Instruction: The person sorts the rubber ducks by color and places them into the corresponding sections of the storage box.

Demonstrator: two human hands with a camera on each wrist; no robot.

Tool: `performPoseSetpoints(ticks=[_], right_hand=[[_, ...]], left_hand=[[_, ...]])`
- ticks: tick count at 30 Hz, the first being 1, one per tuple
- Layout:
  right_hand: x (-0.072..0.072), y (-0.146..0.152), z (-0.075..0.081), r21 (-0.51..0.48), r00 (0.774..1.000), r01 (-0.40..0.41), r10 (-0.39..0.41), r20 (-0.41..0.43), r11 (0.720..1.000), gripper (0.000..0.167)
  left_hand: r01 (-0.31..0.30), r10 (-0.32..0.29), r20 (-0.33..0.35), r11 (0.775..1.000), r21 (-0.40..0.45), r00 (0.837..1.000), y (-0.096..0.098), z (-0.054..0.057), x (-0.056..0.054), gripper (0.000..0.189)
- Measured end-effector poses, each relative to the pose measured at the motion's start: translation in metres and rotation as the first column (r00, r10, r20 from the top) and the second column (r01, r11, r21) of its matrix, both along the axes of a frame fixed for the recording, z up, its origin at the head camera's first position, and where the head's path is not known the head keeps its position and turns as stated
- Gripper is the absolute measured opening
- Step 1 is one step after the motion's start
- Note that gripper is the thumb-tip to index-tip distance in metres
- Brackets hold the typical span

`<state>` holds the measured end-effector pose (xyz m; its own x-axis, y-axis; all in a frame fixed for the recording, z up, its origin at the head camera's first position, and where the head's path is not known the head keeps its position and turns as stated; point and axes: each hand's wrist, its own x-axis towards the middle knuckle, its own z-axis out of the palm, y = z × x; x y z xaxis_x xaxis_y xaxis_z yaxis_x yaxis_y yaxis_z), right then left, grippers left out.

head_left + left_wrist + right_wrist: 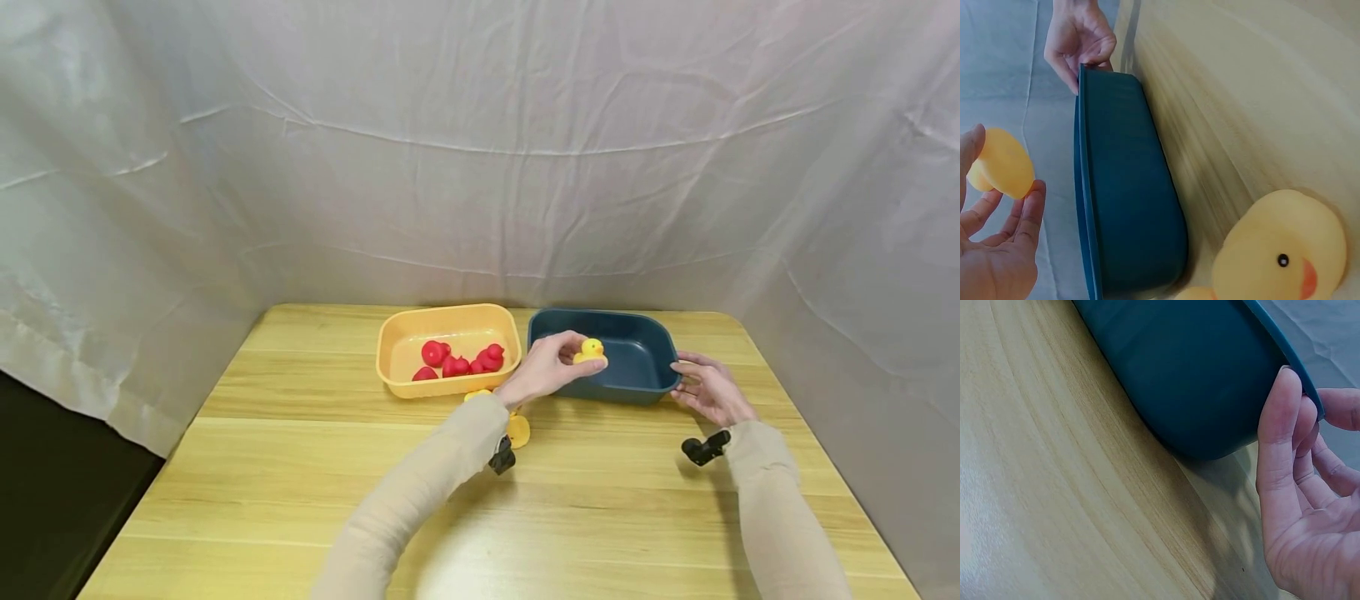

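My left hand [543, 367] pinches a yellow rubber duck [591, 350] between thumb and fingers, over the near left part of a dark blue plastic bin [626, 393]. In the left wrist view the held duck [1007, 165] hangs beside the bin's rim. At the bin's right end my right hand [708, 390] grips the rim, its fingers [1280, 444] against the outer wall and the thumb over the edge. The bin's interior shows no ducks in the head view, though the left hand covers part of it.
A yellow bin [390, 354] left of the blue one contains several red ducks [491, 357]. More yellow ducks [518, 430] lie on the wooden table [600, 517] under the left wrist, partly hidden by the sleeve. Grey curtain [480, 167] hangs behind and at both sides.
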<state>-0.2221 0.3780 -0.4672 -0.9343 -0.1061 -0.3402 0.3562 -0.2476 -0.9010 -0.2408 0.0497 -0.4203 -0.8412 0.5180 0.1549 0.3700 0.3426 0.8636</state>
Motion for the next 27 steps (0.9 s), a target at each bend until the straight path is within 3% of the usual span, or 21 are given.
performPoseSetpoints(ticks=[13,21,27], right_hand=[[-0.001,0.001,-0.001,-0.002,1.0,-0.006,0.006,-0.003,1.0,0.018],[0.0,0.001,0.0,0.0,1.0,-0.014,0.014,0.001,1.0,0.021],[0.0,0.001,0.001,-0.008,1.0,-0.009,0.009,0.002,1.0,0.02]], left_hand=[[-0.029,0.029,-0.022,0.999,-0.021,0.999,0.014,-0.004,-0.012,0.038],[-0.048,0.049,0.046,0.999,-0.022,0.998,0.022,-0.007,-0.015,0.043],[-0.079,0.081,0.059,0.996,-0.034,0.995,0.029,-0.01,-0.017,0.045]])
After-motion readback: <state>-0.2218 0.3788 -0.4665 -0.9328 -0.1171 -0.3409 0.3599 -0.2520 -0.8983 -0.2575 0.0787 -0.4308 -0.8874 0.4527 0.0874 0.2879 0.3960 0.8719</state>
